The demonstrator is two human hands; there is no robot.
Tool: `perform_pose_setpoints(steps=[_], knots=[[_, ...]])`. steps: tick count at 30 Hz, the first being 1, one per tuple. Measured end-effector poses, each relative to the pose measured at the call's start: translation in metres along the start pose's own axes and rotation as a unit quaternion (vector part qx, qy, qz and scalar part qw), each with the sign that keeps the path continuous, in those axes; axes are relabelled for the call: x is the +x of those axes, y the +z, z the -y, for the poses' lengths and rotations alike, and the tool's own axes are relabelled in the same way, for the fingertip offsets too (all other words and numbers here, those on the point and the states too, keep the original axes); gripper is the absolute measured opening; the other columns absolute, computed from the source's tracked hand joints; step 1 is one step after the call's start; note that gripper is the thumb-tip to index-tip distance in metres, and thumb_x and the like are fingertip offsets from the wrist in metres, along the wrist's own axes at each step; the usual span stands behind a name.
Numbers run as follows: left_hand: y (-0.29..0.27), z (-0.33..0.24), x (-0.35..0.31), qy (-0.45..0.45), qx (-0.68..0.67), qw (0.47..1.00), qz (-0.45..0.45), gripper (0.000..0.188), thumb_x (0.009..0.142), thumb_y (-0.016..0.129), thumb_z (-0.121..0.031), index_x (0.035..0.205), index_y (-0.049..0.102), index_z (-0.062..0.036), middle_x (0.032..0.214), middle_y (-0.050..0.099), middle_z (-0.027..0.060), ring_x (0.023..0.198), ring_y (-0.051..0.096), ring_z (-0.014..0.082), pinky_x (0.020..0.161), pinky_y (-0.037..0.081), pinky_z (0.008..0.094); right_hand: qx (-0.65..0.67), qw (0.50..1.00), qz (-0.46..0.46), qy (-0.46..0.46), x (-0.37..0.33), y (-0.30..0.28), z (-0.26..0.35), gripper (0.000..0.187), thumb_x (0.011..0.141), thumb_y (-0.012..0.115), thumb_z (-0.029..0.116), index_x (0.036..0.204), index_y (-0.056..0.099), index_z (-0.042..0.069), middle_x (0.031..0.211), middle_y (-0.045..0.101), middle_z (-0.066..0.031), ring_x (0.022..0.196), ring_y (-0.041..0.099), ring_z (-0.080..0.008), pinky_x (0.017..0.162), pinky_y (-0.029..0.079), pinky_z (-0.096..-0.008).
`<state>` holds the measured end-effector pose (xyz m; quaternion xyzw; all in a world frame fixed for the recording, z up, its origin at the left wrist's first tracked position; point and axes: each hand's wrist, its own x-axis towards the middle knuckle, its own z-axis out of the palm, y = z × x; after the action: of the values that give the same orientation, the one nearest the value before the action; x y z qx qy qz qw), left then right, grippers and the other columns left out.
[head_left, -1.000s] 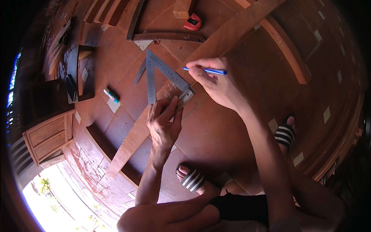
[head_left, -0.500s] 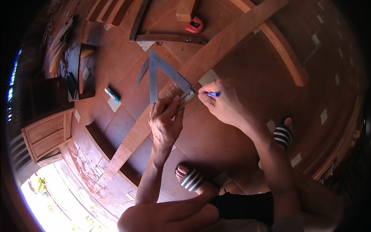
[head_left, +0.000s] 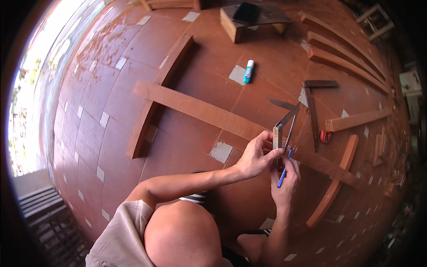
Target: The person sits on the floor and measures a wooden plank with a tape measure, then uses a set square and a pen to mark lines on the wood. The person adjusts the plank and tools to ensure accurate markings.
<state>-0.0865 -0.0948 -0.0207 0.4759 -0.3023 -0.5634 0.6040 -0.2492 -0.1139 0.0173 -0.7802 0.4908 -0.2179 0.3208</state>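
My left hand [head_left: 255, 156] is closed around the thick base of a triangular metal set square [head_left: 278, 137], which it holds tilted up above a long wooden plank [head_left: 200, 110]. Close beside it, my right hand [head_left: 288, 180] grips a blue pen [head_left: 281, 176] between its fingers. The right fingertips are right by the square's lower end; whether they touch it I cannot tell. Pencil-like white marks show faintly on the plank near the hands. The plank lies across two wooden pieces, a straight one [head_left: 141, 129] at the left and a curved one [head_left: 327, 202] at the right.
On the tiled floor lie a teal-and-white tube [head_left: 249, 72], a red tape measure [head_left: 326, 136] and a dark L-shaped frame piece [head_left: 312, 113]. Several curved wooden pieces [head_left: 344, 62] rest at the far right. A low wooden stool [head_left: 229, 26] stands at the back with a dark object on it.
My view has turned to the left. The set square has been lifted off the plank and tilted up, and my right hand with the pen has come close to my left hand.
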Motion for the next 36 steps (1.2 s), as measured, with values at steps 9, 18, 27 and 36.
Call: perform_pose_setpoints(steps=[9, 18, 27, 36], knots=[[-0.055, 0.014, -0.072, 0.116, 0.336, 0.934, 0.023, 0.023, 0.093, 0.076, -0.021, 0.106, 0.071, -0.0038, 0.106, 0.072, 0.0096, 0.1, 0.072, 0.0292, 0.085, 0.057, 0.0429, -0.168, 0.965, 0.112, -0.171, 0.039, 0.034, -0.002, 0.032, 0.091, 0.079, 0.012, 0.121, 0.071, 0.004, 0.102, 0.058, -0.0142, 0.099, 0.062, -0.0363, 0.088, 0.05, -0.0487], [-0.086, 0.02, -0.006, 0.284, 0.604, 0.744, 0.019, 0.023, 0.092, 0.069, -0.019, 0.113, 0.071, -0.0114, 0.116, 0.062, 0.003, 0.11, 0.059, 0.0217, 0.097, 0.045, 0.04, -0.169, 0.956, 0.112, -0.212, 0.059, 0.041, -0.008, 0.035, 0.087, 0.08, 0.007, 0.12, 0.073, 0.0, 0.106, 0.062, -0.0144, 0.102, 0.063, -0.0374, 0.089, 0.05, -0.0489], [-0.082, 0.024, -0.011, 0.287, 0.592, 0.753, 0.017, 0.017, 0.089, 0.071, -0.02, 0.102, 0.079, -0.0135, 0.116, 0.065, -0.0002, 0.114, 0.057, 0.0197, 0.095, 0.046, 0.0369, -0.164, 0.957, 0.101, -0.215, 0.052, 0.04, -0.014, 0.033, 0.084, 0.084, 0.009, 0.116, 0.076, 0.002, 0.103, 0.063, -0.0117, 0.1, 0.063, -0.0358, 0.088, 0.049, -0.048], [-0.092, 0.029, -0.006, 0.31, 0.59, 0.745, 0.04, 0.025, 0.091, 0.071, -0.022, 0.113, 0.077, -0.0115, 0.117, 0.063, 0.0024, 0.112, 0.058, 0.0213, 0.091, 0.046, 0.0394, -0.161, 0.964, 0.086, -0.195, 0.047, 0.048, -0.014, 0.033, 0.085, 0.085, 0.01, 0.116, 0.076, 0.003, 0.101, 0.061, -0.0124, 0.1, 0.062, -0.037, 0.089, 0.049, -0.0492]])
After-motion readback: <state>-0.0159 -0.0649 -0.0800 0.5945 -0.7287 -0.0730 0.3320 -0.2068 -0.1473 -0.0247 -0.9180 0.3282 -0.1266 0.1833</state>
